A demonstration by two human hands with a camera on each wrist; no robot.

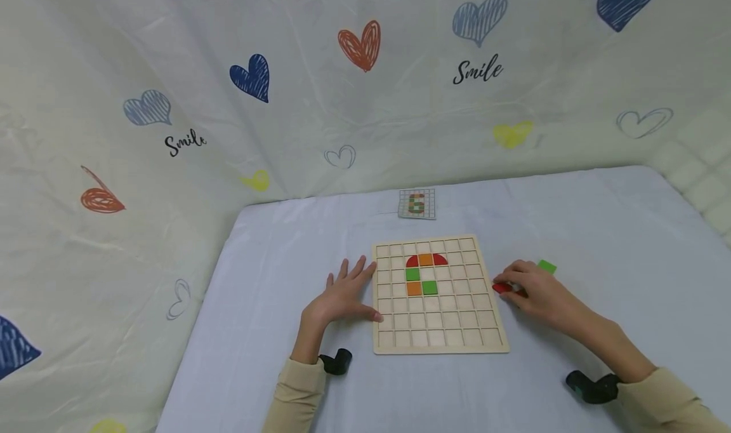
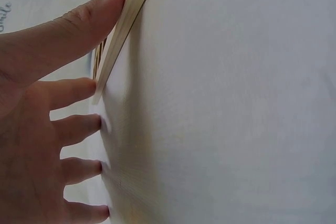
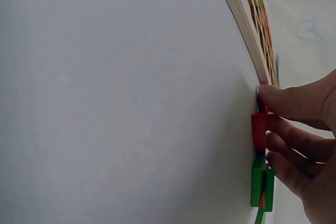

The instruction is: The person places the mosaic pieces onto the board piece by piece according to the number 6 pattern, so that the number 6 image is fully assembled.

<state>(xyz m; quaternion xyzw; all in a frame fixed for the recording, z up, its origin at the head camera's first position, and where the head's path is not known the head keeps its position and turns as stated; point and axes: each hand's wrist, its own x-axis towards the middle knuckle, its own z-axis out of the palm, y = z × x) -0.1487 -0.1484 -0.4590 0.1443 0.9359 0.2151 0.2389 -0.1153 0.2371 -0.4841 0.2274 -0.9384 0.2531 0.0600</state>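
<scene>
A wooden grid board (image 1: pixel 445 320) lies on the white-covered table, with several tiles in its cells: red quarter-round tiles, orange squares (image 1: pixel 425 259) and green squares (image 1: pixel 429 287). My left hand (image 1: pixel 341 295) is spread along the board's left edge; its thumb and a fingertip touch the wooden rim (image 2: pixel 122 45). Right of the board, my right hand (image 1: pixel 531 290) pinches a small red tile (image 1: pixel 501 287) between thumb and fingers, low at the table. In the right wrist view, a red block (image 3: pixel 259 132) and green blocks (image 3: pixel 258 182) stand beside the fingertips.
Behind the board lies a small pattern card (image 1: pixel 417 204) showing a colored figure on a grid. A green tile (image 1: pixel 547 266) lies just beyond my right hand, partly covered by it. A white curtain (image 1: pixel 297 128) printed with hearts hangs behind the table.
</scene>
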